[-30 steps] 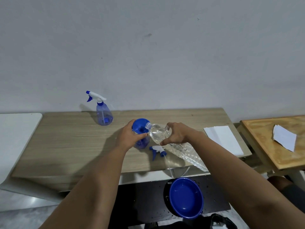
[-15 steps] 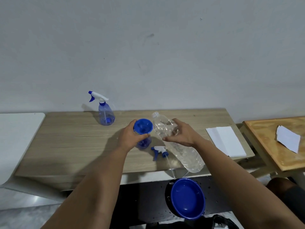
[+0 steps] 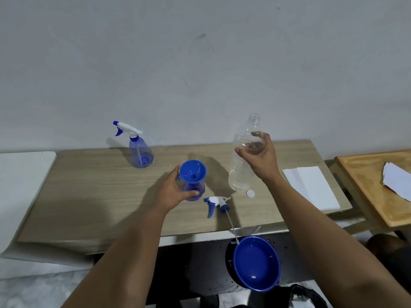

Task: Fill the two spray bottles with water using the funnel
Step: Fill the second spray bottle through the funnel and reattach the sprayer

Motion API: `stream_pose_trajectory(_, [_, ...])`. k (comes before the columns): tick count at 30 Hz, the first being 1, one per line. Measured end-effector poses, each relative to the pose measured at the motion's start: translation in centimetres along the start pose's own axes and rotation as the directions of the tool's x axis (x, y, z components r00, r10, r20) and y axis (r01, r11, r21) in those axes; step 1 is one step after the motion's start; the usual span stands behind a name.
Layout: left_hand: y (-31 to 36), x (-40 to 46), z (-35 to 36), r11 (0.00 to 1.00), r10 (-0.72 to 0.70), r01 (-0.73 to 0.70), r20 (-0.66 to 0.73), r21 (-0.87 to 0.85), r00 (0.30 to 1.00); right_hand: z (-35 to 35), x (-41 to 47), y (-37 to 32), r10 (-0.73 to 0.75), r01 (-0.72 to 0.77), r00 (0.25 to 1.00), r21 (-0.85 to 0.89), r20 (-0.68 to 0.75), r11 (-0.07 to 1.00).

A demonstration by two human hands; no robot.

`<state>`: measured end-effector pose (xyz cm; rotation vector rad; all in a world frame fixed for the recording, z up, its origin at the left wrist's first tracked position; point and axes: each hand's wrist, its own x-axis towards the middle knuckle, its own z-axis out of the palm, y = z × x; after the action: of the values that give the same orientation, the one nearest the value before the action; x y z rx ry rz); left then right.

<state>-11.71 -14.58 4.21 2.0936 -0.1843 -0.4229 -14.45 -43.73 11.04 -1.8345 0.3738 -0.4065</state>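
A blue funnel point(image 3: 192, 172) sits in the neck of an open blue spray bottle point(image 3: 194, 190) at the table's middle. My left hand point(image 3: 172, 191) grips that bottle's body. Its loose trigger head point(image 3: 216, 203) lies on the table just to the right, tube pointing toward me. My right hand point(image 3: 260, 157) holds a clear plastic water bottle point(image 3: 244, 161) upright, its base on or just above the table; it looks nearly empty. Its white cap point(image 3: 250, 193) lies beside the base. A second spray bottle point(image 3: 139, 148), trigger head on, stands at the back left.
A white paper stack point(image 3: 311, 186) lies at the table's right end. A blue bowl point(image 3: 255, 263) sits below the front edge on a dark surface. A second wooden table point(image 3: 364, 185) with paper point(image 3: 398, 181) stands on the right. The wall is close behind.
My right hand has tipped the water bottle back from pouring into the funnel to upright and moved it right. My left hand stays on the spray bottle.
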Motion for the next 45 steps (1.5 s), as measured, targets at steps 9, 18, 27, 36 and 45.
stream_pose_trajectory(9, [-1.7,2.7,2.3,0.984,-0.165,0.163,0.023,0.071,0.986,5.1,4.0,3.4,0.04,-0.037,0.986,0.023,-0.161,0.999])
stream_pose_trajectory(18, [-2.6,4.1,3.2,0.979,-0.193,0.189,0.048,0.074,0.98,6.6,4.3,4.2,0.069,-0.077,0.993,-0.081,-0.094,0.994])
stream_pose_trajectory(27, [-2.8,4.1,3.1,0.982,-0.187,0.186,0.079,0.023,0.979,6.5,-0.3,6.9,0.197,-0.208,0.971,-0.077,-0.134,0.975])
stream_pose_trajectory(36, [-4.3,4.0,3.0,0.983,-0.151,0.14,0.085,0.122,0.985,8.9,-6.5,2.7,-0.217,0.241,0.961,-0.133,0.169,0.961])
stream_pose_trajectory(45, [-4.1,3.3,2.3,0.971,-0.028,0.011,0.069,0.24,0.997,14.0,-2.2,-5.0,0.258,0.582,0.678,-0.718,0.688,0.382])
